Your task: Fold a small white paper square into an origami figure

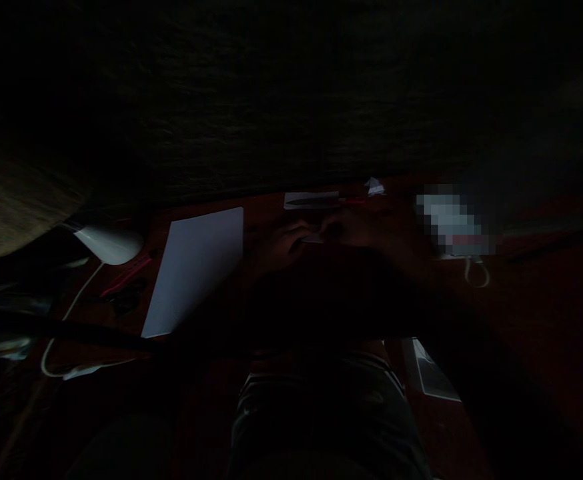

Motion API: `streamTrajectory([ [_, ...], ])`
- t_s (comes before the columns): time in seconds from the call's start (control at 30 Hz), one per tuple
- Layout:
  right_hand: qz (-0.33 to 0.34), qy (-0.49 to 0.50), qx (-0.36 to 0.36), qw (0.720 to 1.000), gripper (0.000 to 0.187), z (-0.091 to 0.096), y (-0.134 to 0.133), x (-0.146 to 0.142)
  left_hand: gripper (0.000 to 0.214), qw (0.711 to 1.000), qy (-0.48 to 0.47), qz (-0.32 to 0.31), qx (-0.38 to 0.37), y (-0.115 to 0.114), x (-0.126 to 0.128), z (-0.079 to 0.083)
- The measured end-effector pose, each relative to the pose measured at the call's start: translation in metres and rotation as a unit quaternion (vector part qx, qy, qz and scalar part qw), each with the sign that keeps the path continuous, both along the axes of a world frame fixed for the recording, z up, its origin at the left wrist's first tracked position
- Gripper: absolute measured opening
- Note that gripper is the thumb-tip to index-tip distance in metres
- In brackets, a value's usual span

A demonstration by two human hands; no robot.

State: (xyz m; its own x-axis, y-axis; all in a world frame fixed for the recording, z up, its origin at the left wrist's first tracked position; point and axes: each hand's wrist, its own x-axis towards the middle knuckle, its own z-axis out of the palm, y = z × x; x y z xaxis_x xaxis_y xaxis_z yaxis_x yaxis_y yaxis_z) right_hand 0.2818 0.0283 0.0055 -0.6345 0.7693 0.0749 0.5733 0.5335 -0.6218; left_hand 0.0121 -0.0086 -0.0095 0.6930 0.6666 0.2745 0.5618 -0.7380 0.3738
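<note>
In deep shadow near the middle of the head view, my left hand (284,241) and my right hand (347,228) almost meet. A small pale piece of paper (312,238) shows between them, and the fingers of both hands are closed at its edges. How they grip it is too dark to make out fully. Just beyond my hands a dark knife-like blade with a red handle (354,201) lies across a white paper strip (296,205). Left of my left hand lies a stack or sheet of white paper (201,260).
A crumpled white scrap (375,187) lies near the table's far edge. At left are a white lamp-like object (111,245) with a pale cord (74,303) and a red strip-shaped tool (125,275). A blurred-out light object (451,220) stands at right, beside a cord loop (477,273).
</note>
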Motion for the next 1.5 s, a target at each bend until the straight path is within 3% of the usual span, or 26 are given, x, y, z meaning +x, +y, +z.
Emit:
streamTrajectory([
  [0.9,0.027,0.032,-0.012,0.999,0.009,-0.0064,0.0078,0.0037,0.034,1.0,0.005,0.007,0.005,-0.001,0.0002,0.0009],
  [1.5,0.013,0.018,-0.015,1.0,0.008,-0.0033,0.004,0.0026,0.057,0.999,0.04,-0.005,0.03,-0.005,-0.0004,0.005],
])
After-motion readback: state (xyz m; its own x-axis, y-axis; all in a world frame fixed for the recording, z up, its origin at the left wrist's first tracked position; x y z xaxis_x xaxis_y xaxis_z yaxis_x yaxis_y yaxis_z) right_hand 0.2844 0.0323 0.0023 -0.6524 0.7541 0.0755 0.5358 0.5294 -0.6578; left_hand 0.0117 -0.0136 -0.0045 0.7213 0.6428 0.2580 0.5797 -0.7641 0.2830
